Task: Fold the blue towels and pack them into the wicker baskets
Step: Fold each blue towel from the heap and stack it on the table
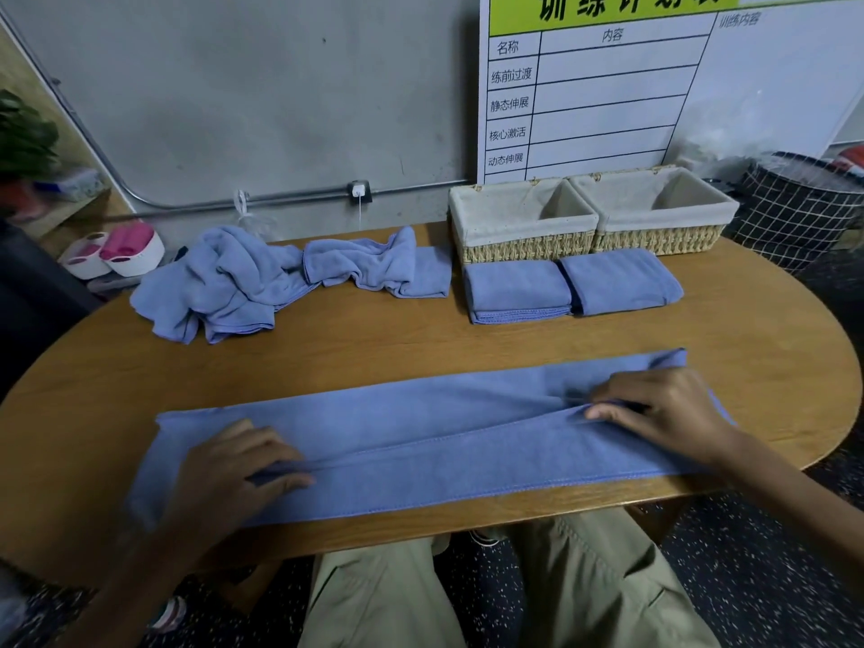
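A long blue towel (421, 432) lies stretched across the front of the wooden table (421, 339), folded lengthwise into a strip. My left hand (234, 465) pinches its folded hem near the left end. My right hand (664, 409) pinches the same hem near the right end. Two folded blue towels (516, 292) (619, 280) lie side by side in front of two fabric-lined wicker baskets (523, 247) (659, 238) at the back right. Both baskets look empty. A heap of crumpled blue towels (224, 282) and a second loose towel (374, 266) lie at the back left.
A white board with a printed table (584, 86) leans on the wall behind the baskets. A checked black laundry bin (804, 208) stands right of the table. White and pink slippers (121, 250) sit on the floor at left. My knees are under the table's front edge.
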